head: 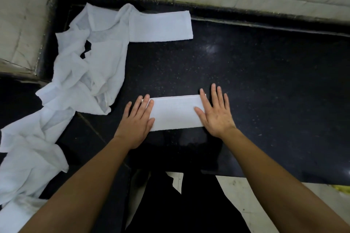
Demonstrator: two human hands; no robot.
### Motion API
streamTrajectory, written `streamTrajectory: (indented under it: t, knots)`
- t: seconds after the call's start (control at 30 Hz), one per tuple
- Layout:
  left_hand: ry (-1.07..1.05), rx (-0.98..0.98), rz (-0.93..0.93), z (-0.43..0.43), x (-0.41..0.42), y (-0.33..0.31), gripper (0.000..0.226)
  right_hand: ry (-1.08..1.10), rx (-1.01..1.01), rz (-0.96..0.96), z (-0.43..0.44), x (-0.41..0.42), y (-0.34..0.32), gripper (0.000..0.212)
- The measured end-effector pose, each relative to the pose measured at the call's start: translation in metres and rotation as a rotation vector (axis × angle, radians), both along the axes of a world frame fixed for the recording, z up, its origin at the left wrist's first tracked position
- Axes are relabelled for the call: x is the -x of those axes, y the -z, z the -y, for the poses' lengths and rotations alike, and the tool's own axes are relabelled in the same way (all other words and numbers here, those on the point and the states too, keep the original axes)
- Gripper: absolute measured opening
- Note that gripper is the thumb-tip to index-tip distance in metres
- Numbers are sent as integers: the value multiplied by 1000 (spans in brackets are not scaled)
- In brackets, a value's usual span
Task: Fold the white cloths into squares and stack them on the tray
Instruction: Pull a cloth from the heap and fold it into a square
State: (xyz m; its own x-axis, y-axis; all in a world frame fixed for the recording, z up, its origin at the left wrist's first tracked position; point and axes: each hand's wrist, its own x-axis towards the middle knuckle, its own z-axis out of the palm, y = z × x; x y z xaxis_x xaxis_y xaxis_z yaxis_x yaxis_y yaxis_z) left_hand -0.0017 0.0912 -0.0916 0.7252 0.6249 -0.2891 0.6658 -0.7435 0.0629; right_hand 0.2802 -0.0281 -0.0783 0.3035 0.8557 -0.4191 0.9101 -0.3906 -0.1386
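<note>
so, left hand (137, 119): flat, fingers straight, pressing the folded cloth's (176, 112) left end
right hand (216, 111): flat on its right end
surface (265, 81): black

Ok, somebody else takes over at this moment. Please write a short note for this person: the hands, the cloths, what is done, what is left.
Left hand: open, flat on the left end of the folded cloth.
Right hand: open, flat on its right end.
The folded cloth is a long rectangle on the black counter, not yet a square.
A second folded strip lies at the back by the wall.
Unfolded pile: left side of the counter.
No tray in view.
Left: fold to squares, fold the pile, stack.
</note>
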Motion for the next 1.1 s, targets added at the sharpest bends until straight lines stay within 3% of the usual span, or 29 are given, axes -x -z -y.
streamTrajectory:
  t: [0.1, 0.2, 0.3, 0.4, 0.63, 0.83, 0.9, 1.0, 1.1]
  knots:
    - [-2, 22, -11, -1, -1, -2, 64, 194, -97, -100, 7, 13, -17, 71]
    - [-10, 49, -2, 0, -1, -5, 66, 373, -209, -84, 16, 28, -32, 60]
    - [-107, 57, 87, 3, -6, -14, 70, 507, -127, -175, 14, 35, -38, 54]
    - [-38, 19, 149, 8, -25, -23, 70, 538, -89, -191, 6, 36, -40, 43]
    - [114, 43, -47, 24, -67, -10, 73, 725, 24, -425, -8, 19, -41, 17]
    - [96, 100, -20, 22, -67, -18, 77, 1135, -56, -1044, -10, 8, -52, 32]
    - [-53, 137, 167, 20, -63, -26, 71, 1210, -87, -1126, -11, 9, -57, 27]
    - [-578, 173, 545, 19, -48, -35, 58, 1265, -212, -1235, -15, 15, -63, 20]
    - [-1182, 596, 700, 7, -29, -46, 46, 1132, -291, -1186, -26, 36, -63, 20]
